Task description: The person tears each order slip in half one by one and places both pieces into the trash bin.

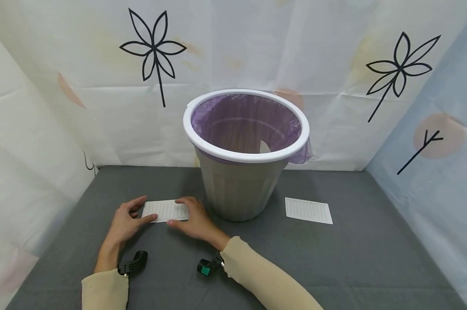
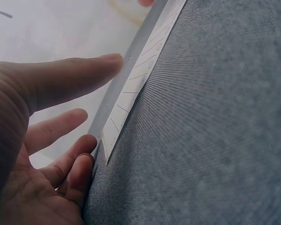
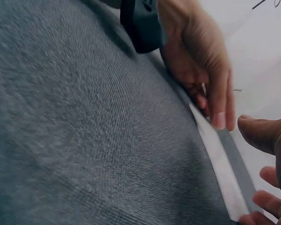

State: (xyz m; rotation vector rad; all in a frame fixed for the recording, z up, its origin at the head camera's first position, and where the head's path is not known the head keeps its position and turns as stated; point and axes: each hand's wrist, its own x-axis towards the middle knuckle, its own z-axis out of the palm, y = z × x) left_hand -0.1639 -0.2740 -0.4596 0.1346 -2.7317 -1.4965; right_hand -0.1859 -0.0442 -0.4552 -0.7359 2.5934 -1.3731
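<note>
On grey cloth (image 1: 365,258): flat white oblong card (image 1: 164,211), thin ruled lines.

Cream sleeves (image 1: 270,277), black wrist cameras (image 1: 134,263), green patch (image 1: 205,271) on one

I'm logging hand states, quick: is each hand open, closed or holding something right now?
Left hand: open, at the left end of the card, holding nothing.
Right hand: open, at that card's right end, holding nothing.
</note>
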